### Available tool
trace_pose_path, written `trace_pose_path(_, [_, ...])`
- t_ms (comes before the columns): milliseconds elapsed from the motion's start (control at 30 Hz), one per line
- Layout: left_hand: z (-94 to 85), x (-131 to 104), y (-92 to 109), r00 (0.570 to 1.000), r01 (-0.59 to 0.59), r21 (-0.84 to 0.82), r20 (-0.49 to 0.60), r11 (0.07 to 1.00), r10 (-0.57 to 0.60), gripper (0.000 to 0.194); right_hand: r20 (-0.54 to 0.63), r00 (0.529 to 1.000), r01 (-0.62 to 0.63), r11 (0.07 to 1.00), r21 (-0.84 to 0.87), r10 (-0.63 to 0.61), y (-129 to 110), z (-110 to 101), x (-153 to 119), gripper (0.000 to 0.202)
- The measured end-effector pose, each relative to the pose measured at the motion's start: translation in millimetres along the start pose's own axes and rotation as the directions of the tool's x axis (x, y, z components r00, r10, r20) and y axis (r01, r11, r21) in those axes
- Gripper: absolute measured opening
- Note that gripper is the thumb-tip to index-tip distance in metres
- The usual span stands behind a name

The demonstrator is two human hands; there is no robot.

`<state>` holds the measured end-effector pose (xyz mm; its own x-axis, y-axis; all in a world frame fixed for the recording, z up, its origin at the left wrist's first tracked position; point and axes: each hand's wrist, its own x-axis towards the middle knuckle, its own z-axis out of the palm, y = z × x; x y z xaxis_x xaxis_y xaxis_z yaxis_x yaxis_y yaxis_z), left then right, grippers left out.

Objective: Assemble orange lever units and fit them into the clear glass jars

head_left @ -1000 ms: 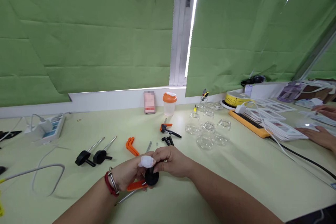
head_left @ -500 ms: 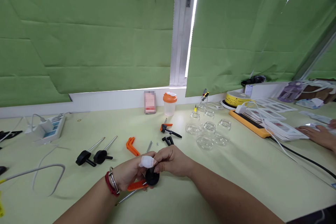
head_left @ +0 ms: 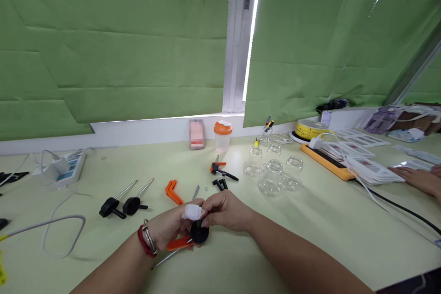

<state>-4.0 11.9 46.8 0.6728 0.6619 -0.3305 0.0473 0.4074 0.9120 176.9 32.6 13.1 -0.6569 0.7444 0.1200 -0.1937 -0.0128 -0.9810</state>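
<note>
Both hands meet low in the middle of the view. My left hand, its thumb wrapped in white, is closed around a black round part with an orange handle-like piece beside it. A thin metal rod slants out below the fingers toward the lower left. My right hand pinches the top of the black part with thumb and fingertips. Its exact hold is partly hidden. Beyond the hands lie orange angled pieces, black angled pieces and an orange-and-black tool.
Two black round parts with metal rods lie at left, near a power strip and a white cable. Upturned glass jars stand right of centre. An orange-lidded cup is at the back. Another person's hand rests far right.
My hands and the black part stay almost still. At the far right, the other person's hands have shifted slightly.
</note>
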Motion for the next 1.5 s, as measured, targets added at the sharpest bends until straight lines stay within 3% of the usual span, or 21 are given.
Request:
trace_pose_path(267, [-0.2,-0.1,-0.5,0.999,0.014,-0.015,-0.029,1.000,-0.014,0.020,0.011,1.000,-0.006,0.998,0.062,0.005,4.8,0.9,1.5,0.024])
trace_pose_path(733, [-2.3,-0.6,-0.6,0.999,0.032,0.007,-0.010,0.999,-0.032,0.028,-0.034,0.998,-0.055,0.998,-0.037,0.053,3.2,0.1,-0.3,0.034])
trace_pose_path(1067, [-0.2,-0.7,1.5,1.000,0.028,-0.010,0.006,1.000,-0.028,0.027,0.011,0.997,0.073,0.990,-0.118,-0.073,-0.4,1.4,-1.7,0.027])
trace_pose_path(1333, [0.8,-1.3,1.8,0.998,0.056,-0.008,-0.038,0.998,-0.056,0.031,-0.033,0.999,-0.010,0.998,-0.065,0.008,-0.3,2.5,-2.0,0.032])
trace_pose_path(1500, [-1.9,-0.4,-0.6,0.997,0.071,-0.022,-0.009,0.997,-0.071,0.032,-0.047,0.999,-0.015,0.998,-0.057,0.012,-2.7,3.8,-2.0,0.034])
